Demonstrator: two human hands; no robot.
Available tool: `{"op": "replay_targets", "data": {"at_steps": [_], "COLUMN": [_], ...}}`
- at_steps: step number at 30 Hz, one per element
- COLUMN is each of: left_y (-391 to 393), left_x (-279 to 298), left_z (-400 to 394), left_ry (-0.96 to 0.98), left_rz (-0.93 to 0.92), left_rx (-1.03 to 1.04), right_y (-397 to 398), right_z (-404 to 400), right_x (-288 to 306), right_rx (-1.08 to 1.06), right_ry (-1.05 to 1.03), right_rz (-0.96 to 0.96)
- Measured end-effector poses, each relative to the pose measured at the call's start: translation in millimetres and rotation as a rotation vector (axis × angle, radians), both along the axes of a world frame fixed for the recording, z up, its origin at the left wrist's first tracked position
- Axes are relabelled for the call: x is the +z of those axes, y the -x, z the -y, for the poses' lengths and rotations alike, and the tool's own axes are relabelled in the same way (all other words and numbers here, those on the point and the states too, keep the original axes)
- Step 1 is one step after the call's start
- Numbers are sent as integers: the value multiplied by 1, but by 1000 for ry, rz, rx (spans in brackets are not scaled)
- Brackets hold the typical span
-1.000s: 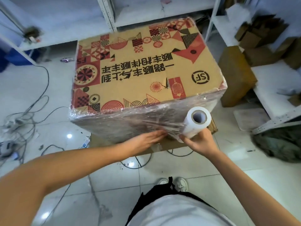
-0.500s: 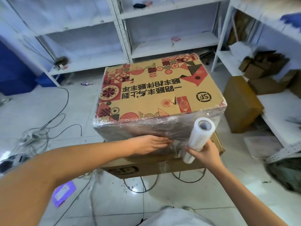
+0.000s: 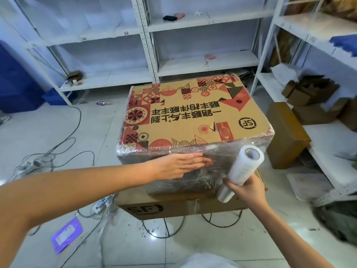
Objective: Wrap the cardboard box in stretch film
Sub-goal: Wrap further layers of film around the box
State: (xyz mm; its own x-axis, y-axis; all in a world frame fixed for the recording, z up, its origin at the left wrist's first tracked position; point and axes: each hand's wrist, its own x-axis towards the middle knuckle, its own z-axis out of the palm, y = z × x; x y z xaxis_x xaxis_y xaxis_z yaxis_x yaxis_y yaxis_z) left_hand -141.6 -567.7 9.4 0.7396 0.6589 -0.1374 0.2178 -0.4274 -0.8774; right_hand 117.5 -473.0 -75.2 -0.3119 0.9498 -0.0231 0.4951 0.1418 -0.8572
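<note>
Cardboard box (image 3: 195, 117) with red printed patterns sits on a lower brown box (image 3: 179, 206) on the tiled floor (image 3: 58, 132), its near side covered in stretch film (image 3: 222, 153). Your left hand (image 3: 179, 165) lies flat, fingers straight, against that film. Your right hand (image 3: 245, 188) grasps the film roll (image 3: 241, 169), tilted beside the box's near right corner.

We cannot see the far sides of the cardboard box (image 3: 195, 115), and our left hand (image 3: 179, 167) covers part of its filmed near face. Our right hand (image 3: 244, 190) hides the middle of the film roll (image 3: 241, 169). The lower box (image 3: 173, 206) shows only its front edge, and the small things on the shelves (image 3: 202, 24) are too blurred to name.
</note>
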Motion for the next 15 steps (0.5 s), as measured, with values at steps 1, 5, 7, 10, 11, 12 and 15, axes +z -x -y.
{"op": "replay_targets", "data": {"at_steps": [1,5,7,10,11,12,15], "left_y": [-3,-6,-5,-8,-8,-8,-7], "left_x": [5,8,8,11,10,10,12], "left_z": [1,2,0,-3,-3,-2,-2], "left_ry": [-26,-14,-31,-106,-139,-158,-108], "left_rz": [-19,-128,-105,97,180,236,344], "left_rx": [30,173,174,156,159,172,125], "right_y": [-1,-5,-5,-5,-4,-4,-2], "right_z": [0,3,2,3,3,3,5], "right_x": [-2,-3,-5,-10,-12,-13,-12], "right_rx": [8,17,33,99,117,130,119], "right_ry": [6,19,61,88,90,88,79], "right_rz": [-1,-54,-97,-124,-112,-105,-100]}}
